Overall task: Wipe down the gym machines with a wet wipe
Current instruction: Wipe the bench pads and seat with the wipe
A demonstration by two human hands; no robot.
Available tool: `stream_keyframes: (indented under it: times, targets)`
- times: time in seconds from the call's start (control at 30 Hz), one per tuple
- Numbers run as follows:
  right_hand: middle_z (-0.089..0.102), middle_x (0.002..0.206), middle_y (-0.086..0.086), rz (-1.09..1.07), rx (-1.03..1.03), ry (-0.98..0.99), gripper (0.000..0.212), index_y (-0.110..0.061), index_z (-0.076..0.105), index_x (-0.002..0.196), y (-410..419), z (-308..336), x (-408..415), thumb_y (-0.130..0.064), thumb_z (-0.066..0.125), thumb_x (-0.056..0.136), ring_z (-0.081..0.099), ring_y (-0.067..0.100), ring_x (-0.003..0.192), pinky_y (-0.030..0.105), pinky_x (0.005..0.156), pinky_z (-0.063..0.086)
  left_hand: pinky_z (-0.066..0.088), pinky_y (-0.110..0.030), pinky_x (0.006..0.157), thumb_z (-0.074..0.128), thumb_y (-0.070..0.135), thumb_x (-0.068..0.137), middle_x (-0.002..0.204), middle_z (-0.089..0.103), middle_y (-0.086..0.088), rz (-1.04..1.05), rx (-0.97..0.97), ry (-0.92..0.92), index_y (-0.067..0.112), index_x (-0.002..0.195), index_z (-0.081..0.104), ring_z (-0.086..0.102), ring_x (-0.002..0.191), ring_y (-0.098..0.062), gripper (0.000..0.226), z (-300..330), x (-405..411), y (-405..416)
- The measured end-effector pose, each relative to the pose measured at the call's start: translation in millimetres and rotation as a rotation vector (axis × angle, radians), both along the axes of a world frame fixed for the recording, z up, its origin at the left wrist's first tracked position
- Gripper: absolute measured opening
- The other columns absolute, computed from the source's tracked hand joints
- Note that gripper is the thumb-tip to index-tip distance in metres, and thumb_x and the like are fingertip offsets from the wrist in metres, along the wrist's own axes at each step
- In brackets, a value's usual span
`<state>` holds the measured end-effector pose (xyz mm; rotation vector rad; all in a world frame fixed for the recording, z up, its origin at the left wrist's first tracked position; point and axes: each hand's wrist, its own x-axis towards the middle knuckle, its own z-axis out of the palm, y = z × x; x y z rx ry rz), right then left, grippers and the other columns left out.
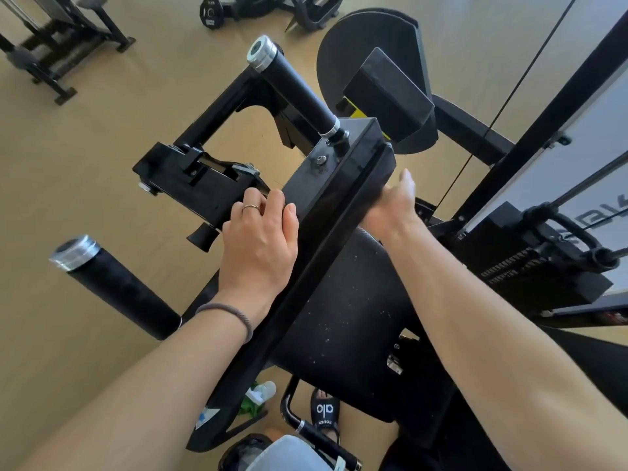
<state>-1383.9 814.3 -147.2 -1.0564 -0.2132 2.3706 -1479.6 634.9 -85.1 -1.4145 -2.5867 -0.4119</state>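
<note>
A: Ok, gym machine (339, 185) fills the centre, black steel beam running 7 to 1 o'clock. Left hand (258, 243) sits on the beam's left edge.

B: Fingers (268, 202) curled over that edge, thumb lying along the top face. Ring on one finger, dark hair tie (234, 316) round the wrist. Looks like a grip on the frame, nothing else in it.

A: Right hand (396, 202) at about 2 o'clock from the left one, on the far side of the beam. Fingers hidden behind the steel, so can't tell how far open it is or if it has hold of anything.

B: And the wet wipe? Can't see it anywhere; if it's in that right hand, it's hidden.

A: Padded seat (353, 317) below the beam, speckled w/ pale flecks. Two black grip handles w/ chrome end caps: one (292, 85) at 12 o'clock, one (115, 287) at 9.

B: Down at 6 o'clock, a black slide sandal (324, 411) w/ white lettering on the wood floor (102, 164), a small bottle (263, 390) just beside the frame. Weight stack (530, 270) at 3 o'clock, another machine (57, 39) far off at 10.
</note>
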Motion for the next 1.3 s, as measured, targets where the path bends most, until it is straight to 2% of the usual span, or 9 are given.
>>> stream_keyframes:
  times: [0.1, 0.3, 0.43, 0.5, 0.57, 0.73, 0.93, 1.17, 1.3]
  targets:
    - [0.065, 0.134, 0.022, -0.063, 0.016, -0.064, 0.087, -0.007, 0.068, 0.115, -21, 5, 1, -0.072, 0.013, 0.099, 0.059, 0.039, 0.126, 0.054, 0.113, 0.041, 0.042, -0.039, 0.062, 0.025, 0.037, 0.106, 0.1, 0.052, -0.013, 0.0, 0.001, -0.004, 0.01, 0.107, 0.053, 0.042, 0.079, -0.021, 0.039, 0, 0, -1]
    - [0.069, 0.132, -0.004, 0.065, 0.04, -0.142, 0.064, -0.032, 0.063, 0.134, -191, 31, 11, -0.073, 0.03, 0.098, 0.064, 0.011, 0.122, 0.037, 0.104, 0.051, 0.036, -0.037, 0.062, 0.029, 0.035, 0.107, 0.102, 0.052, -0.014, -0.005, 0.01, 0.008, 0.01, 0.107, 0.052, 0.037, 0.08, -0.019, 0.034, -2, 0, 0]
    - [0.005, 0.169, -0.018, -0.016, 0.349, -0.377, 0.084, -0.038, 0.004, 0.162, -177, 42, -5, -0.078, 0.029, 0.092, 0.007, 0.006, 0.155, 0.044, 0.128, 0.01, 0.035, -0.038, 0.061, 0.029, 0.035, 0.107, 0.103, 0.052, -0.015, -0.004, 0.015, 0.016, 0.008, 0.106, 0.051, 0.037, 0.079, -0.02, 0.035, -3, -1, -1]
    - [0.007, 0.171, -0.006, -0.073, 0.457, -0.496, 0.097, -0.025, 0.003, 0.163, -123, 37, -16, -0.082, 0.028, 0.089, 0.008, 0.014, 0.157, 0.048, 0.127, 0.011, 0.034, -0.039, 0.062, 0.028, 0.035, 0.107, 0.103, 0.051, -0.015, -0.002, 0.017, 0.005, 0.008, 0.106, 0.051, 0.037, 0.079, -0.021, 0.035, -2, 0, 0]
    - [0.019, 0.167, 0.006, -0.086, 0.566, -0.559, 0.082, -0.013, 0.012, 0.161, -84, 39, -20, -0.068, 0.028, 0.102, 0.019, 0.02, 0.153, 0.047, 0.126, 0.016, 0.034, -0.04, 0.063, 0.027, 0.036, 0.107, 0.103, 0.051, -0.015, 0.001, 0.014, -0.004, 0.008, 0.107, 0.051, 0.037, 0.08, -0.021, 0.036, -2, 0, 0]
    - [0.014, 0.168, -0.006, -0.15, 0.944, -0.553, 0.062, -0.023, 0.009, 0.163, -133, 34, -12, -0.028, 0.038, 0.108, 0.006, 0.012, 0.156, 0.037, 0.123, 0.015, 0.033, -0.04, 0.062, 0.027, 0.037, 0.106, 0.102, 0.051, -0.015, -0.001, 0.029, -0.007, 0.008, 0.106, 0.052, 0.045, 0.08, -0.027, 0.038, -3, -1, 0]
    - [-0.014, 0.171, -0.006, 0.219, 1.329, -0.708, 0.061, -0.025, 0.002, 0.163, -232, 4, 14, -0.048, 0.013, 0.108, -0.018, 0.01, 0.155, 0.042, 0.129, 0.002, 0.035, -0.038, 0.06, 0.028, 0.035, 0.107, 0.099, 0.052, -0.014, -0.016, 0.052, -0.007, 0.008, 0.103, 0.051, 0.038, 0.077, -0.02, 0.036, -3, -1, 0]
    - [-0.006, 0.171, -0.007, 0.024, 1.092, -0.754, 0.064, -0.027, -0.005, 0.161, -121, 18, -13, -0.05, 0.017, 0.105, -0.01, 0.004, 0.155, 0.041, 0.128, 0.004, 0.038, -0.042, 0.065, 0.027, 0.036, 0.107, 0.102, 0.051, -0.013, -0.005, 0.05, -0.062, 0.008, 0.104, 0.051, 0.041, 0.08, -0.024, 0.037, -2, 0, 1]
    - [-0.003, 0.171, -0.015, -0.059, 1.012, -0.574, 0.068, -0.027, 0.0, 0.163, -188, 16, -9, -0.051, 0.029, 0.106, -0.007, -0.001, 0.155, 0.042, 0.129, 0.008, 0.043, -0.046, 0.064, 0.027, 0.036, 0.106, 0.102, 0.052, -0.015, -0.012, 0.061, -0.076, 0.007, 0.103, 0.051, 0.048, 0.08, -0.031, 0.038, -1, -1, 1]
